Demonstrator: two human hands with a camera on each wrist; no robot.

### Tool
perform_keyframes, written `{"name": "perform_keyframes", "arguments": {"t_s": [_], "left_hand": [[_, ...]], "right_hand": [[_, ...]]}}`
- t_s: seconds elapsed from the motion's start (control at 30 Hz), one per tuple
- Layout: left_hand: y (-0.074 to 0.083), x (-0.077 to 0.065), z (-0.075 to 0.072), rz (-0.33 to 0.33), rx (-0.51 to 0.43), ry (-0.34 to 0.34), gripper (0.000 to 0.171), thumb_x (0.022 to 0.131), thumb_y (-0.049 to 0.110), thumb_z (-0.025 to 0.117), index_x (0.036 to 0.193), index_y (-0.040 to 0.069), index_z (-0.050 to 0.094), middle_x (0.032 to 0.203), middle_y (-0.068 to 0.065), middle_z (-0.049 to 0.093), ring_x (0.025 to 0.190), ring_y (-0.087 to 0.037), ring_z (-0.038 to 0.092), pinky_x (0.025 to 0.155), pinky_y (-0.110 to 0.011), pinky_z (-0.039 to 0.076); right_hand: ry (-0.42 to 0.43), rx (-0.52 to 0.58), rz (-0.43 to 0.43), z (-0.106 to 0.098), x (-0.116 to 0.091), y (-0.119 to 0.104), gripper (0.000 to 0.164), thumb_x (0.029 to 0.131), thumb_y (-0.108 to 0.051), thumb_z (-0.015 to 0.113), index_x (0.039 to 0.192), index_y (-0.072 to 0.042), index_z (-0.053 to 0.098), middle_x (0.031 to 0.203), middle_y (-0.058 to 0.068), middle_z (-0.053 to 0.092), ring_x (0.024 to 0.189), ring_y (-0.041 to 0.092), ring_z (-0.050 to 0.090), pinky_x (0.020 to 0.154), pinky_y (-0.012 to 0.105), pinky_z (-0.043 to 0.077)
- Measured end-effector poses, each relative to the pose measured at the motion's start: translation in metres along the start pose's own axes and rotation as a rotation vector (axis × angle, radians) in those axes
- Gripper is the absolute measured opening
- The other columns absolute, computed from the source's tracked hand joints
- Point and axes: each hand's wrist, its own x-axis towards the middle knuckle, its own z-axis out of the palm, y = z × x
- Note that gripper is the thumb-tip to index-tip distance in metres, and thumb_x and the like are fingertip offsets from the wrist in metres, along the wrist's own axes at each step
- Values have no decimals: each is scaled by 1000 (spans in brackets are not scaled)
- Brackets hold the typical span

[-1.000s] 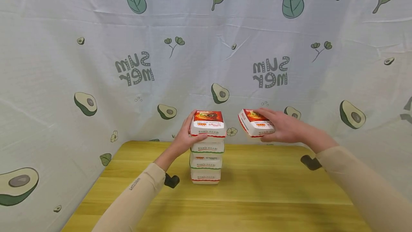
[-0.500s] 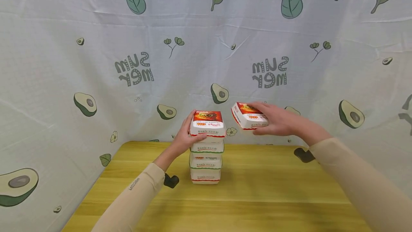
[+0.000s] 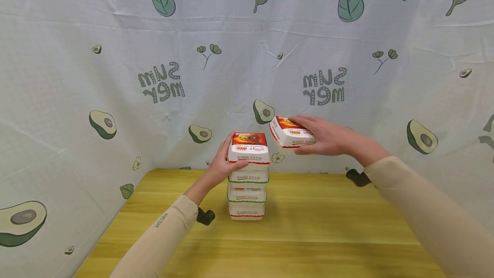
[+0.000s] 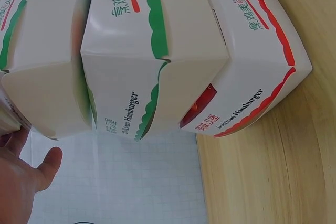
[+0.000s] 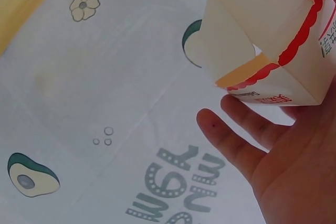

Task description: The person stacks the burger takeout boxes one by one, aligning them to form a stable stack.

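Note:
Several paper hamburger boxes stand in one stack on the wooden table. My left hand (image 3: 224, 166) grips the top hamburger box (image 3: 249, 149), its thumb along the front and its fingers at the left side. Below sit boxes with green wavy trim (image 4: 126, 51), then a red-trimmed bottom box (image 4: 257, 61) on the tabletop. To the right of the stack and slightly higher, my right hand (image 3: 328, 135) holds another red-trimmed hamburger box (image 3: 291, 132) in the air, thumb below and fingers over its lid. In the right wrist view, two fingers extend free beneath that box (image 5: 262, 40).
The yellowish wooden table (image 3: 324, 226) reaches forward to a pale curtain (image 3: 231, 76) printed with avocados, leaves and mirrored lettering. Dark objects show beside the left sleeve (image 3: 206, 216) and the right sleeve (image 3: 356, 178), partly hidden by the sleeves.
My right hand has carried its hamburger box leftward and upward, closer to the top of the stack. The left hand and the stack have stayed put.

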Motion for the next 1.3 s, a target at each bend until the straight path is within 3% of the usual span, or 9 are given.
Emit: {"name": "perform_keyframes", "arguments": {"t_s": [0.2,0.33,0.77,1.3], "left_hand": [[0,0,-1,-10,-2,-7,103,90,26,76,163,33,3,158,-11,21,131,-31,45,107,-51,42],[1,-1,0,-14,-6,-1,102,89,30,78,161,39,7,156,-8,24,129,-28,47,106,-50,44],[0,1,-1,-21,0,-6,103,91,24,75,163,31,3,159,-11,20,134,-31,44,107,-51,44],[4,2,3,-7,-21,-22,97,91,27,76,160,41,9,152,-5,28,126,-26,52,100,-46,51]], "right_hand": [[-2,13,-1,-4,7,-7,93,85,-61,71,159,-26,28,159,8,36,131,32,45,98,54,44],[1,13,-21,-6,14,-11,92,85,-61,71,159,-26,29,159,7,37,128,30,47,98,52,44],[-15,-2,-72,-11,35,-26,91,84,-64,70,158,-31,28,158,-1,38,129,25,48,102,48,43],[-44,-15,-66,-12,51,-44,92,83,-67,69,159,-37,26,161,-1,34,134,27,45,101,50,44]]}}
